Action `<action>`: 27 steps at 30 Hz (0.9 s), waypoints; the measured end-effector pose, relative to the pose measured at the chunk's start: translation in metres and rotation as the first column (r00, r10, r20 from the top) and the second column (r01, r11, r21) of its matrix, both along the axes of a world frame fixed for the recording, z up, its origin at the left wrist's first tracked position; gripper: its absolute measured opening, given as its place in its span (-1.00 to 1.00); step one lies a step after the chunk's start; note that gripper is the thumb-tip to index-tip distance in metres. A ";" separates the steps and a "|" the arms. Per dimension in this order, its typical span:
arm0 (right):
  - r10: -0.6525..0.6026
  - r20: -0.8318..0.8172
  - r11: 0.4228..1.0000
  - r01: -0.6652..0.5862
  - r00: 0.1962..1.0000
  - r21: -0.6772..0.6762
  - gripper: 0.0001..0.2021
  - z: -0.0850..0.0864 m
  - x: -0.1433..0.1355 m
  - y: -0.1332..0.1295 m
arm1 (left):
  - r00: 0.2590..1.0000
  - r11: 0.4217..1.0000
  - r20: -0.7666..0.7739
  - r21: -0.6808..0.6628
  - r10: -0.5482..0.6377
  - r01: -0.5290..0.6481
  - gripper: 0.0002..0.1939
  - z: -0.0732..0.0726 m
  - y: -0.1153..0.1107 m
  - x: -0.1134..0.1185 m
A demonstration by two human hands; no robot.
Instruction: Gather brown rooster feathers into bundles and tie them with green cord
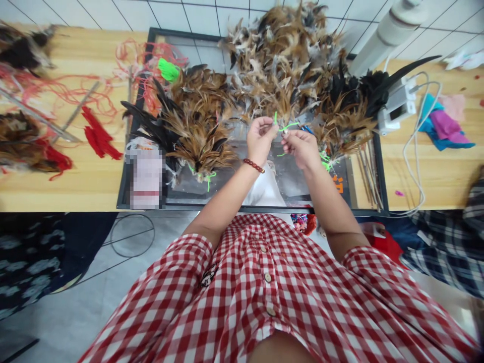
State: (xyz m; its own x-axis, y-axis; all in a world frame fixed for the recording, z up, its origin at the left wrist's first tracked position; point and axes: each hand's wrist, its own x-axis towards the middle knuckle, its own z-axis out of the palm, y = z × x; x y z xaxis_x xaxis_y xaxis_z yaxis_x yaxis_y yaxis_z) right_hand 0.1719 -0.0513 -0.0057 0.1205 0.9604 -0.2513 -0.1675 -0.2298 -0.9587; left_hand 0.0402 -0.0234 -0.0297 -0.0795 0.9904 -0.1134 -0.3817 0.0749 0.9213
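Both my hands meet over the middle of a black-framed tray (pixel 212 207). My left hand (pixel 260 133), with a beaded bracelet (pixel 253 165) at the wrist, pinches a bright green string (pixel 289 126). Close on its right, my right hand (pixel 302 146) has its fingers closed on the same string. A blue, pen-like thing (pixel 305 128) shows behind the right fingers. Just beyond my hands rises a big heap of brown feathers (pixel 287 60). To the left lies a feather bundle (pixel 204 116) tied with green string, and another feather bundle (pixel 342 116) lies to the right.
A green yarn bundle (pixel 168 69) and red string (pixel 136 55) lie at the tray's left. Red yarn (pixel 99 133) is on the wooden table (pixel 94 186). A white power strip (pixel 399 108) with a cable, thin sticks (pixel 366 171) and coloured cloth (pixel 446 123) are at right.
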 end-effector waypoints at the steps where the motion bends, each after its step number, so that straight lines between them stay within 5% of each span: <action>1: -0.011 -0.014 1.000 0.011 1.000 -0.004 -0.64 0.001 -0.001 0.000 | 1.000 0.999 0.002 -0.037 0.020 -0.019 -0.79 -0.001 0.000 0.000; 7: 0.046 -0.031 0.999 -0.045 0.998 0.025 -0.69 0.003 -0.005 -0.004 | 0.960 0.949 0.106 -0.161 -0.258 0.272 -0.77 0.006 -0.004 0.001; 12: 0.091 -0.055 0.996 -0.090 0.994 0.017 -0.67 0.002 -0.007 -0.005 | 0.947 0.940 0.103 -0.127 -0.304 0.316 -0.60 0.007 -0.004 -0.001; 17: 0.067 -0.038 0.993 -0.063 0.997 0.100 -0.44 -0.002 -0.004 -0.004 | 0.980 0.976 -0.030 -0.102 -0.194 0.190 -0.59 0.009 0.003 -0.005; 22: -0.021 -0.026 0.986 0.025 0.999 0.167 -0.40 -0.012 0.005 0.003 | 0.959 0.987 -0.262 0.088 -0.106 0.133 -0.55 0.029 -0.016 -0.014; 25: -0.033 -0.004 0.984 0.033 0.999 0.174 -0.42 -0.017 0.006 0.005 | 0.916 0.960 -0.378 0.179 -0.133 0.214 -0.64 0.043 -0.048 -0.045; 27: -0.023 0.006 0.984 0.021 1.000 0.175 -0.43 -0.018 0.005 0.004 | 0.874 0.967 -0.486 0.209 -0.027 0.146 -0.67 0.047 -0.072 -0.081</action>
State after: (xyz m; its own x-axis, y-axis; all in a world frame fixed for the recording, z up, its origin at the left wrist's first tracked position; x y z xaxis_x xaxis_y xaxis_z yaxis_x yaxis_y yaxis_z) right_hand 0.1769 -0.0470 -0.0234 0.1434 0.9866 -0.0781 -0.1624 -0.0544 -0.9852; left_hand -0.0413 -0.0952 0.0171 0.0227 0.9885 0.1492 0.1048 -0.1508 0.9830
